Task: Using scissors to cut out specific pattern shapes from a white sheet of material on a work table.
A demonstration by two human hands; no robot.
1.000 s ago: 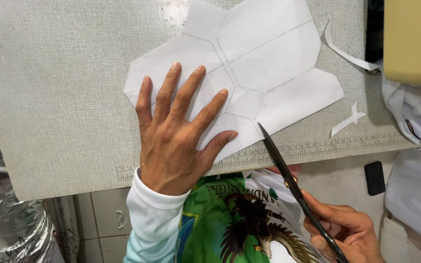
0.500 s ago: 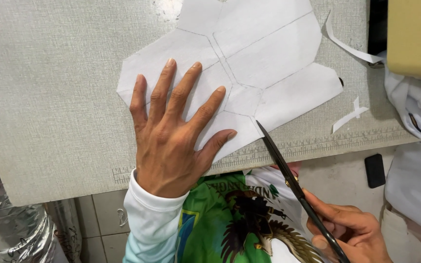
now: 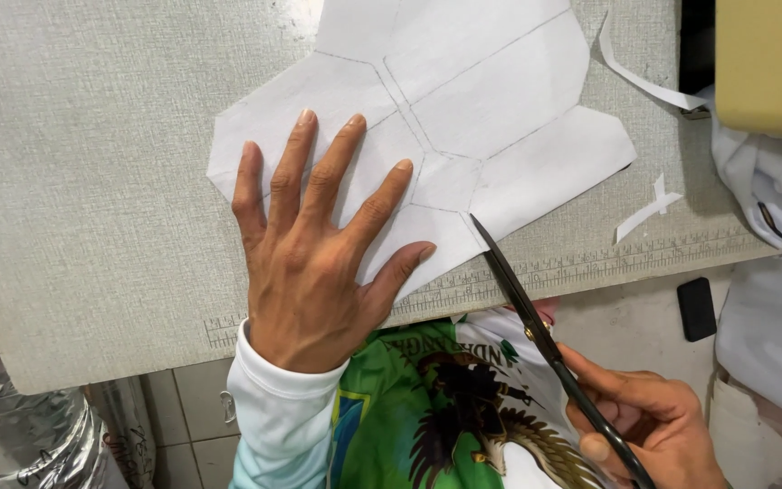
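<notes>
My left hand [image 3: 319,254] lies flat with fingers spread on a white paper pattern [image 3: 463,118] marked with pencil lines. The pattern rests on a grey textured sheet [image 3: 92,163] whose near edge carries a printed ruler scale. My right hand [image 3: 649,426], at the lower right, grips a pair of black scissors [image 3: 536,330]. The blades look nearly closed, and their tip touches the paper's lower edge just right of my left thumb.
Two white paper strips [image 3: 646,213] lie on the grey sheet at the right. A tan block [image 3: 767,63] and white cloth [image 3: 776,190] sit at the far right. A small black object [image 3: 696,308] lies on the floor. Crinkled silver foil [image 3: 20,435] fills the lower left.
The view has shifted so the pattern sits higher in frame. The scissors tip has edged slightly closer to the paper's lower edge. My left hand stays pressed flat.
</notes>
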